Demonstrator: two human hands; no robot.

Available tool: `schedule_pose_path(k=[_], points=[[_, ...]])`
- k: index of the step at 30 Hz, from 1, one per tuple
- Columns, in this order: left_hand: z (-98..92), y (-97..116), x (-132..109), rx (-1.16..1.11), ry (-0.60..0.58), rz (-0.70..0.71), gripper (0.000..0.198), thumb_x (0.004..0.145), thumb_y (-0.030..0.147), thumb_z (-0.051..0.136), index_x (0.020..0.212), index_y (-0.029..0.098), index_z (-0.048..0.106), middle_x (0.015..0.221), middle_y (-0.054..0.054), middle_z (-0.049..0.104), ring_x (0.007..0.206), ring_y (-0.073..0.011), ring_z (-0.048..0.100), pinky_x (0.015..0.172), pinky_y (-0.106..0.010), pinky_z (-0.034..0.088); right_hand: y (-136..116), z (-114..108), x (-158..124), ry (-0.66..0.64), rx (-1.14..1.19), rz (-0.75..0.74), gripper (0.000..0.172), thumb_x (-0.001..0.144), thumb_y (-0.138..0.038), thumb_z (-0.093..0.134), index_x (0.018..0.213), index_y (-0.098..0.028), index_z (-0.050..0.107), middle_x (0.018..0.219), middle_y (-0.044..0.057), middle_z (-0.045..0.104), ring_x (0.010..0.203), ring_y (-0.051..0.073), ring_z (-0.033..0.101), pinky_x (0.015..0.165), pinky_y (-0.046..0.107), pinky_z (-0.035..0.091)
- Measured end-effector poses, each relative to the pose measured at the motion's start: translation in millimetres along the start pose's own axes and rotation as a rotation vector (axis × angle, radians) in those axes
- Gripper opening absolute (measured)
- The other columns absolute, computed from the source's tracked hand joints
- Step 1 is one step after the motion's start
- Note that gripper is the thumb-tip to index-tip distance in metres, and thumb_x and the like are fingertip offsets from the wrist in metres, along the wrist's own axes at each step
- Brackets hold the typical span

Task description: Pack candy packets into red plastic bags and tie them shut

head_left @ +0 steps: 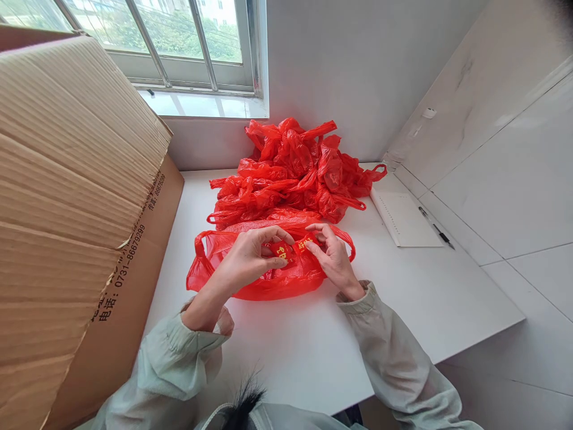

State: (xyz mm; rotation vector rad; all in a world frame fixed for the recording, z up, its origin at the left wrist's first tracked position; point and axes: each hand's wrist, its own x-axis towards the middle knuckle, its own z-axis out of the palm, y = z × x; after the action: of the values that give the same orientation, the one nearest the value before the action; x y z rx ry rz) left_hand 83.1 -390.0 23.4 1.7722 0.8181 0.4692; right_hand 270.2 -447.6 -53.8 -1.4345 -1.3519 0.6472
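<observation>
An open red plastic bag (pixel 277 291) lies spread on the white table in front of me. Over its mouth, my left hand (pixel 255 251) pinches a small red packet (pixel 282 254) with yellow print between thumb and fingers. A second small red packet (pixel 306 242), also printed in yellow, is gripped by my right hand (pixel 331 254). The two packets are close together, side by side. What else lies inside the bag is mostly hidden by my hands and the red film.
Behind the open bag, a heap of knotted red plastic bags (pixel 295 167) leans toward the wall. A large cardboard box (pixel 147 239) stands at the left. To the right lie a notepad (pixel 405 221) and a black pen (pixel 441 233) on the white table (pixel 412 298). A barred window is behind.
</observation>
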Motion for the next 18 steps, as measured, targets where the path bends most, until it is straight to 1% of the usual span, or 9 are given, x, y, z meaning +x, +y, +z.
schedule_pose_path(k=[3,6,8,9,12,15,18], points=[[0.0,-2.3,0.4,0.036,0.030,0.000,0.019,0.073,0.019,0.065,0.092,0.017,0.065,0.100,-0.004,0.068,0.065,-0.0124,0.061,0.061,-0.025,0.053,-0.4,-0.4,-0.1,-0.006,0.006,-0.021,0.022,0.089,-0.026,0.052,0.110,-0.023,0.056,0.082,-0.001,0.058,0.071,0.015,0.053,0.067,0.027,0.041],[0.5,-4.9,1.5,0.071,0.043,-0.020,0.017,0.077,0.024,0.064,0.093,0.017,0.064,0.089,-0.002,0.067,0.059,-0.0124,0.061,0.057,-0.025,0.052,-1.8,-0.6,0.0,0.002,0.028,-0.033,0.021,0.089,-0.026,0.052,0.110,-0.022,0.055,0.089,0.001,0.061,0.079,0.016,0.057,0.071,0.028,0.043],[1.1,-6.2,2.6,0.062,0.025,-0.029,0.016,0.081,0.028,0.061,0.092,0.017,0.063,0.083,-0.001,0.066,0.058,-0.0129,0.061,0.057,-0.025,0.052,-2.8,-0.9,0.1,0.014,0.044,-0.030,0.021,0.089,-0.026,0.052,0.110,-0.022,0.055,0.087,0.001,0.061,0.077,0.016,0.058,0.071,0.027,0.044],[1.5,-6.5,3.2,0.048,0.016,-0.034,0.016,0.082,0.029,0.059,0.091,0.017,0.064,0.083,-0.002,0.065,0.059,-0.0134,0.062,0.058,-0.026,0.053,-3.1,-1.1,0.1,0.020,0.051,-0.028,0.021,0.089,-0.025,0.052,0.109,-0.022,0.055,0.086,0.000,0.061,0.076,0.016,0.058,0.070,0.027,0.044],[3.0,-5.7,4.2,0.009,0.032,-0.051,0.019,0.084,0.033,0.056,0.089,0.017,0.064,0.091,-0.004,0.065,0.067,-0.0145,0.063,0.063,-0.027,0.057,-3.5,-1.5,0.1,0.034,0.067,-0.019,0.021,0.088,-0.025,0.053,0.109,-0.022,0.055,0.081,-0.001,0.059,0.074,0.015,0.057,0.068,0.026,0.043],[4.4,-2.9,3.6,-0.012,0.058,-0.068,0.021,0.084,0.035,0.055,0.087,0.016,0.062,0.093,-0.005,0.063,0.075,-0.0156,0.061,0.066,-0.028,0.058,-3.3,-1.8,-0.5,0.043,0.079,-0.011,0.020,0.088,-0.024,0.053,0.108,-0.022,0.055,0.077,-0.002,0.057,0.070,0.014,0.055,0.065,0.026,0.040],[4.8,-0.1,2.7,-0.034,0.048,-0.070,0.023,0.085,0.037,0.053,0.087,0.016,0.062,0.091,-0.004,0.060,0.073,-0.0142,0.058,0.067,-0.028,0.059,-3.3,-2.0,-1.2,0.055,0.078,-0.003,0.021,0.087,-0.024,0.052,0.108,-0.023,0.055,0.070,-0.004,0.053,0.062,0.013,0.049,0.059,0.025,0.036]])
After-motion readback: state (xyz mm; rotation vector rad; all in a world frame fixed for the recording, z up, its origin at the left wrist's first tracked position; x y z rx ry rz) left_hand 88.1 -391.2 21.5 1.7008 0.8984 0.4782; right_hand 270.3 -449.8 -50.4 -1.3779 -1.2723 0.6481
